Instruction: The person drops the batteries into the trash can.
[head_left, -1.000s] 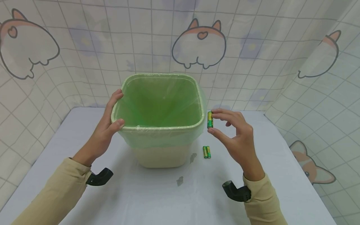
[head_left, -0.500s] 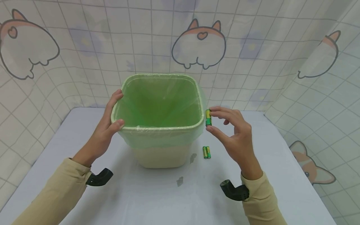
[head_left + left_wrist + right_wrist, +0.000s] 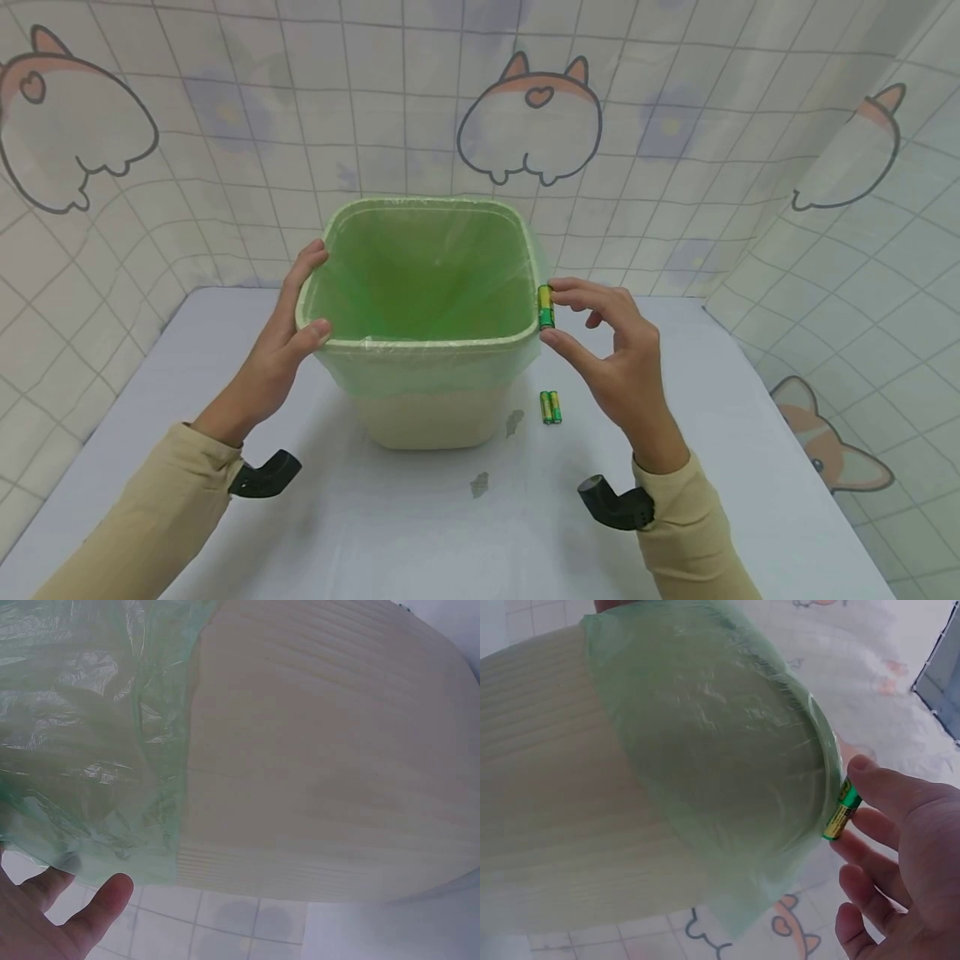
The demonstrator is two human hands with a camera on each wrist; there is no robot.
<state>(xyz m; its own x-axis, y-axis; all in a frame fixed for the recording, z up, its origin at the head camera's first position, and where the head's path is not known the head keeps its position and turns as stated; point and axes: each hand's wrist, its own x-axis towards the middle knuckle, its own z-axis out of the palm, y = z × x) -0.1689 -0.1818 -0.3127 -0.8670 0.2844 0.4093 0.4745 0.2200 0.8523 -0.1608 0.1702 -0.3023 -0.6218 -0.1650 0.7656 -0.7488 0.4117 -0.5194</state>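
Note:
A cream trash can (image 3: 435, 421) stands on the table, lined with a thin green plastic bag (image 3: 420, 367) folded over its rim. My left hand (image 3: 273, 354) grips the rim at the left, thumb on the near side and fingers farther back. Between thumb and fingertips my right hand (image 3: 615, 350) pinches a green and yellow battery (image 3: 546, 307) by its two ends. The battery overlaps the can's right rim in the head view; the right wrist view shows the same battery (image 3: 843, 811) close by the bag's edge.
Two more batteries (image 3: 551, 407) lie side by side on the white tabletop (image 3: 360, 533), right of the can. Grey patches (image 3: 480, 483) mark the cloth nearby. A checked curtain (image 3: 405, 108) with dog drawings surrounds the table at the back and sides.
My right hand has moved left and slightly up with the battery, from beside the can to its right rim. The left hand stays put on the rim.

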